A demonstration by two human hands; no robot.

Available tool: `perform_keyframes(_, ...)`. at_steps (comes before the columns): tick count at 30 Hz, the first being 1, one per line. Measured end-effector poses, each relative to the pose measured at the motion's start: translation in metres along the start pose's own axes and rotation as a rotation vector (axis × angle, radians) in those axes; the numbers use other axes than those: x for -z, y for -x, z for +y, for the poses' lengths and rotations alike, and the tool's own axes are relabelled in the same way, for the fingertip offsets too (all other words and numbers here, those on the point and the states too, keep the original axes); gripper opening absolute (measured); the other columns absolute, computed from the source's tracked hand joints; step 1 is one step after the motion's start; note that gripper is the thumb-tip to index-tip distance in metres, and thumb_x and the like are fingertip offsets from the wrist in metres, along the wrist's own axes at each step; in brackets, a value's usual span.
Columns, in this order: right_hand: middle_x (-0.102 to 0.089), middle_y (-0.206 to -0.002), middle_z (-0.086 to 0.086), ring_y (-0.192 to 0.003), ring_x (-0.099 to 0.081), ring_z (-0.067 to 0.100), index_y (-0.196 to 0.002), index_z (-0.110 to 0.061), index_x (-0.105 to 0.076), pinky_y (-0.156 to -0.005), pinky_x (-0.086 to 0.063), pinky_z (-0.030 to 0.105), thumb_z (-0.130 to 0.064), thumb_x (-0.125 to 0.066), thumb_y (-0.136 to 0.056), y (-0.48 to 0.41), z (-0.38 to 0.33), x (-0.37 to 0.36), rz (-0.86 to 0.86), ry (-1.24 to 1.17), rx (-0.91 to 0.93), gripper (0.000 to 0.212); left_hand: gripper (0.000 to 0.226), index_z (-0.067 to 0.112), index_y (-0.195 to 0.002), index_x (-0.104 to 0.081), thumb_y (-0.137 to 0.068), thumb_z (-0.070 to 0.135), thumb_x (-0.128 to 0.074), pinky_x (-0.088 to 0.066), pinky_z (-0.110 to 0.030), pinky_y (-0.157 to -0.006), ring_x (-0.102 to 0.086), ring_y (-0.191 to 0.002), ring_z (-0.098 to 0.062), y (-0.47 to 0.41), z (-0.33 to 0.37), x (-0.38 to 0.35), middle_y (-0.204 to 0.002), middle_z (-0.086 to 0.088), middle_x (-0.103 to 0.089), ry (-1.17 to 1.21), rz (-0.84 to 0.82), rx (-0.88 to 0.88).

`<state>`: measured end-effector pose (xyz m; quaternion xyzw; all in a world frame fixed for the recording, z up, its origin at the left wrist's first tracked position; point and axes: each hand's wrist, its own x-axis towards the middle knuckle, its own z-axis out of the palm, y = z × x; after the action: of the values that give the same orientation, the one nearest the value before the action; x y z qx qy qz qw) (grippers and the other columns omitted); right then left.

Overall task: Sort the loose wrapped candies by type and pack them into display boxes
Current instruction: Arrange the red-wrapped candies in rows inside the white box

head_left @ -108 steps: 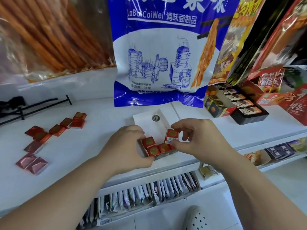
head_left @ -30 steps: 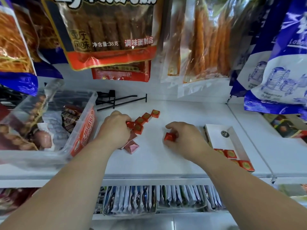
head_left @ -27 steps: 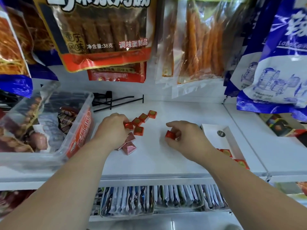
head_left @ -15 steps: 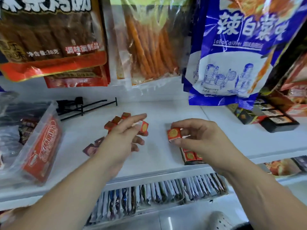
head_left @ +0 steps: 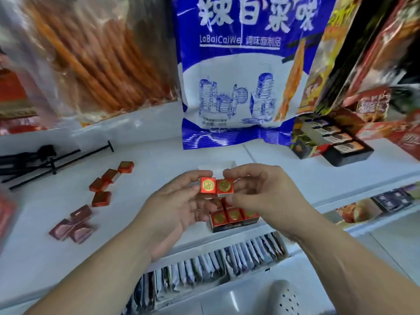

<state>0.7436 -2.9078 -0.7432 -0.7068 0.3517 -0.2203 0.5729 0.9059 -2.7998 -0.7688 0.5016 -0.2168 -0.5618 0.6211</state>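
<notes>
Each hand point(head_left: 179, 208) point(head_left: 263, 196) pinches one red candy point(head_left: 208, 185) point(head_left: 225, 185) above the display box point(head_left: 234, 220).

Left hand point(head_left: 175, 208), right hand point(head_left: 261, 196) brought red candies point(head_left: 208, 185) together, touching, above display box point(head_left: 234, 226)

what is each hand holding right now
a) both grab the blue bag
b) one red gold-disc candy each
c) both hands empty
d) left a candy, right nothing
b: the left hand pinches a red gold-disc candy and the right hand pinches a second candy of the same kind, side by side above the display box.
</notes>
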Motion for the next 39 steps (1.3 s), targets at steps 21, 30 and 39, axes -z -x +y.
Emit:
perform_keyframes(21,-0.074,-0.082,0.011,-0.079,-0.072,0.026,-0.098,-0.015,-0.070,-0.076,-0.061,0.038,0.010,-0.077,-0.075,-0.004,0.015,0.048,0.014,0.061,0.106,0.034,0.035,0.005,-0.112,-0.071,-0.082,0.005,-0.054,-0.060,-0.036,-0.082,-0.070,-0.090,-0.030,-0.025,-0.010,-0.027,-0.104,-0.021,-0.071,0.082,-0.109,-0.011)
perform_keyframes(30,-0.074,-0.083,0.008,-0.077,-0.071,0.023,-0.099,-0.017,-0.070,-0.076,-0.061,0.034,0.008,-0.078,-0.074,-0.004,0.013,0.043,-0.019,0.039,0.114,0.036,0.034,0.009,-0.114,-0.071,-0.083,0.007,-0.055,-0.059,-0.036,-0.085,-0.069,-0.097,-0.030,-0.022,-0.009,-0.025,-0.111,-0.021,-0.070,0.035,-0.091,-0.020)
perform_keyframes(39,-0.076,-0.087,0.008,-0.079,-0.072,0.026,-0.104,-0.012,-0.074,-0.080,-0.060,0.046,-0.006,-0.086,-0.072,-0.005,0.019,0.039,-0.010,-0.019,0.093,0.035,0.042,0.010,-0.118,-0.067,-0.076,0.003,-0.065,-0.058,-0.032,-0.082,-0.070,-0.103,-0.027,-0.022,-0.011,-0.028,-0.113,-0.012,-0.071,-0.065,-0.110,-0.099)
